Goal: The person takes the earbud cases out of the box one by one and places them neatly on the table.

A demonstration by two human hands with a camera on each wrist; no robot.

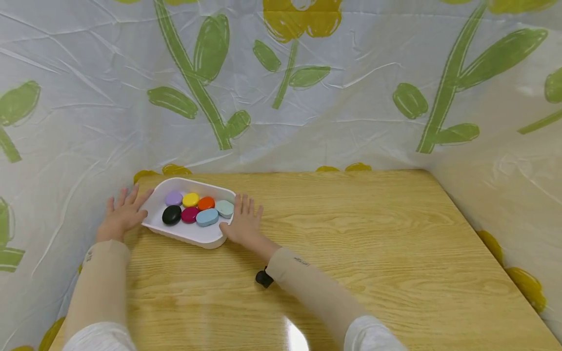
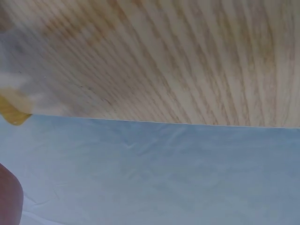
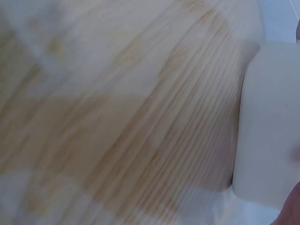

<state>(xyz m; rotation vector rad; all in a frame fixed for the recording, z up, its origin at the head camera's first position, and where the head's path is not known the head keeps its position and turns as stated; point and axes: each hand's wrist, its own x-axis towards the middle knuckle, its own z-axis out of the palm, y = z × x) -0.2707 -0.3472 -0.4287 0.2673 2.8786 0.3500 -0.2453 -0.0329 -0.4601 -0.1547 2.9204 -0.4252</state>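
Nearest, the forearms wear beige fabric sleeves, each with a small dark printed mark by the wrist, too small to read; they would do best to stay low and level so that both ends of the load get equal effort. A small black object sits just under the right wrist, so that wrist wants some clearance from the pale, wood-grained tabletop. The right hand lies with fingers extended along one end of a shallow white rounded-rectangular tray, its thumb at the rim. The left hand is spread wide at the opposite end, thumb and forefinger at the rim. The tray rests on the table's far left part, and steadying or shifting it seems the step in hand: even, gentle pressure from both ends should keep it from twisting. Its smooth, loose-looking rounded pieces, seven in assorted colours, would probably slide if it tipped. No lettering shows on them, nor on the white flower-printed sheeting behind.
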